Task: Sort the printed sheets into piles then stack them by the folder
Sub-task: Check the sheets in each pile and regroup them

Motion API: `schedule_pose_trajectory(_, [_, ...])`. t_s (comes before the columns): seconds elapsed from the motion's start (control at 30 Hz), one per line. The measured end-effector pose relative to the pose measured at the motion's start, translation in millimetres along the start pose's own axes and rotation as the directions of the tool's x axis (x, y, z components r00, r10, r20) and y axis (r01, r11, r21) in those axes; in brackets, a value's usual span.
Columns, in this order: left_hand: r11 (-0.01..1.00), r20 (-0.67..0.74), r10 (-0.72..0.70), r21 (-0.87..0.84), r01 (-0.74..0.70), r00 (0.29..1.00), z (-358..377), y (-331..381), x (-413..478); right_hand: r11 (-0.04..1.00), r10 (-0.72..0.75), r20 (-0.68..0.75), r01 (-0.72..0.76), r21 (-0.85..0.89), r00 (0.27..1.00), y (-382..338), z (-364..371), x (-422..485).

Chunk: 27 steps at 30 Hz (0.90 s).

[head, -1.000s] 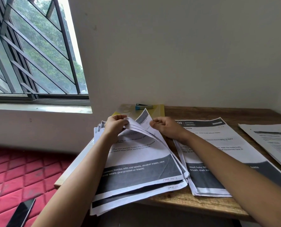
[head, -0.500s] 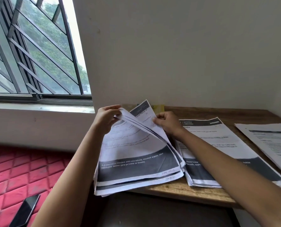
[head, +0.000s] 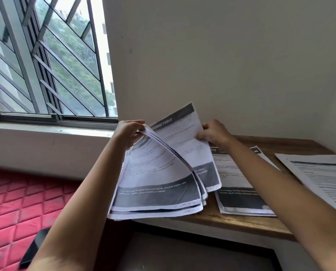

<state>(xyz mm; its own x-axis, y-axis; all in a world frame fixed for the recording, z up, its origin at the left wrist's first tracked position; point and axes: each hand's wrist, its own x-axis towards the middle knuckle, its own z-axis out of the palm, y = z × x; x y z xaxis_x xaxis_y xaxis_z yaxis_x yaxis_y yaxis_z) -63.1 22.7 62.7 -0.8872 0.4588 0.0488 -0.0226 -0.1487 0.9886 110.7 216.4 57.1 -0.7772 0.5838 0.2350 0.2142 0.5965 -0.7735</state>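
Observation:
I hold a bundle of printed sheets (head: 155, 177) lifted off the left end of the wooden table (head: 241, 222). My left hand (head: 129, 132) grips the bundle's top left corner, bending the upper sheets forward. My right hand (head: 214, 132) pinches the right edge of one sheet (head: 186, 137) raised behind the rest. A pile of similar sheets with dark bands (head: 239, 186) lies flat on the table under my right forearm. Another pile of text pages (head: 323, 177) lies at the far right. The folder is hidden behind the raised sheets.
A wall rises right behind the table. A barred window (head: 45, 59) with a ledge is at the left. A red quilted mattress (head: 16, 208) lies below left with a dark phone (head: 33, 249) on it.
Both hands have lifted the bundle higher off the table. My right hand has pulled one sheet up and away from the others, which now hide the yellow folder.

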Motion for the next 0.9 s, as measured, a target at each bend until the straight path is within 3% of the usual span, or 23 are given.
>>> schedule_pose_trajectory(0.13, [1.000, -0.021, -0.016, 0.012, 0.016, 1.000, 12, 1, -4, 0.997, -0.049, -0.322, 0.066, 0.043, 0.945, -7, -31, -5])
schedule_pose_trajectory(0.23, [0.998, -0.050, -0.035, 0.041, 0.037, 0.998, 26, -9, 0, 0.989, -0.074, -0.596, 0.135, 0.058, 0.799, -11, -57, -8])
schedule_pose_trajectory(0.4, [0.995, -0.087, -0.010, 0.100, 0.019, 0.996, 50, -35, 5, 0.976, -0.081, -0.833, 0.214, 0.045, 0.547, -8, -94, -15])
schedule_pose_trajectory(0.5, [0.990, 0.009, 0.034, 0.138, -0.035, 0.999, 58, -47, 0, 0.967, -0.034, -0.886, 0.239, 0.088, 0.463, -1, -109, -19])
schedule_pose_trajectory(0.6, [0.881, 0.076, 0.154, 0.441, -0.172, 0.985, 48, -53, -4, 0.953, 0.077, -0.846, 0.209, 0.217, 0.528, 14, -116, -20])
schedule_pose_trajectory(0.67, [0.742, 0.136, 0.218, 0.621, -0.254, 0.967, 33, -56, -5, 0.948, 0.132, -0.737, 0.133, 0.289, 0.663, 29, -113, -18])
schedule_pose_trajectory(0.77, [0.506, 0.289, 0.191, 0.790, -0.347, 0.938, 14, -61, -8, 0.961, 0.133, -0.492, 0.010, 0.277, 0.861, 55, -96, -17])
schedule_pose_trajectory(0.83, [0.312, 0.385, 0.162, 0.854, -0.417, 0.909, 8, -66, -7, 0.972, 0.126, -0.379, -0.037, 0.232, 0.917, 68, -80, -18])
schedule_pose_trajectory(0.9, [0.227, 0.415, 0.137, 0.871, -0.436, 0.900, 9, -69, -9, 0.982, 0.118, -0.318, -0.063, 0.178, 0.941, 77, -67, -19])
